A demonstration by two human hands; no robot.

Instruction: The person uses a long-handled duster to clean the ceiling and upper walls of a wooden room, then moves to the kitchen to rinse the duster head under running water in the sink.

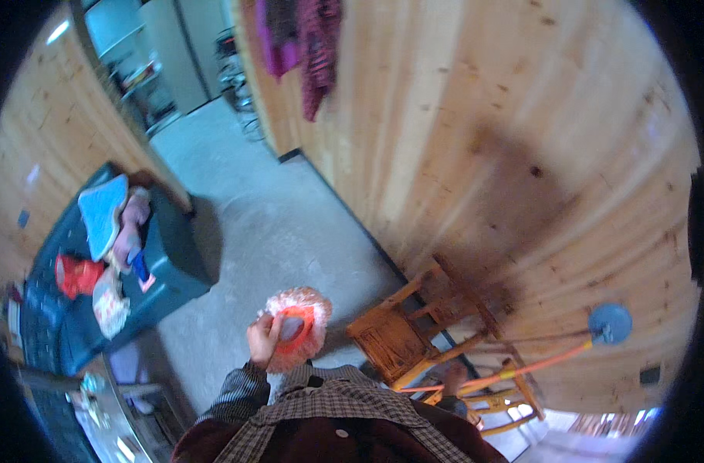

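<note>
My left hand (262, 340) pinches the edge of a fluffy pink and orange ring-shaped thing (314, 324), held out in front of my body over the floor. An opening shows in its middle; its exact kind is unclear. On the other side, my right hand (455, 376) is blurred beside a wooden chair. A rod with orange and yellow parts (549, 362) passes by that hand and ends in a round blue-grey head (610, 323) near the wall. Whether the hand grips the rod cannot be told.
A wooden armchair (389, 335) stands by the plank wall (421, 144). To the left, a dark green sofa (178, 266) bears a blue cushion (103, 217), a red item (79, 276) and cloths. A low table (112, 425) is at lower left. Grey floor (259, 231) leads to a doorway.
</note>
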